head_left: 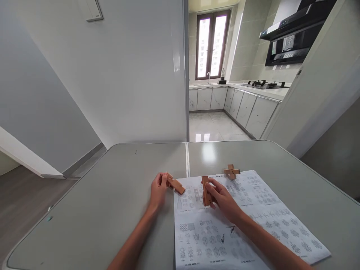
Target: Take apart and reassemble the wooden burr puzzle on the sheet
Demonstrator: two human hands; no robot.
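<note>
1. Fingers (164,179) of the left hand (158,190) are closed around the near end of the left wooden piece (176,184), left of the centre of the frame, and the piece is pinched there.
2. The left piece is tilted down toward the right, and its free end is seen over the upper left corner of a printed sheet (202,225); whether the paper is touched cannot be told.
3. By the right hand (224,197), just right of centre, the right wooden piece (207,192) is gripped between thumb and fingers, with its length set nearly upright in the frame. A dark mark is shown near its lower end.
4. The two held pieces are kept apart, with a strip of the sheet visible between them.
5. Beyond the right hand, a wooden cross (231,171) is placed at the top edge of the sheet, untouched by either hand.
6. The sheet is covered with rows of small diagrams, and two handwritten ticks (222,239) are seen on it at the lower centre right; part of it is hidden by the right forearm.
7. All this is carried by a grey-green counter (112,217), by which the lower frame is filled.
</note>
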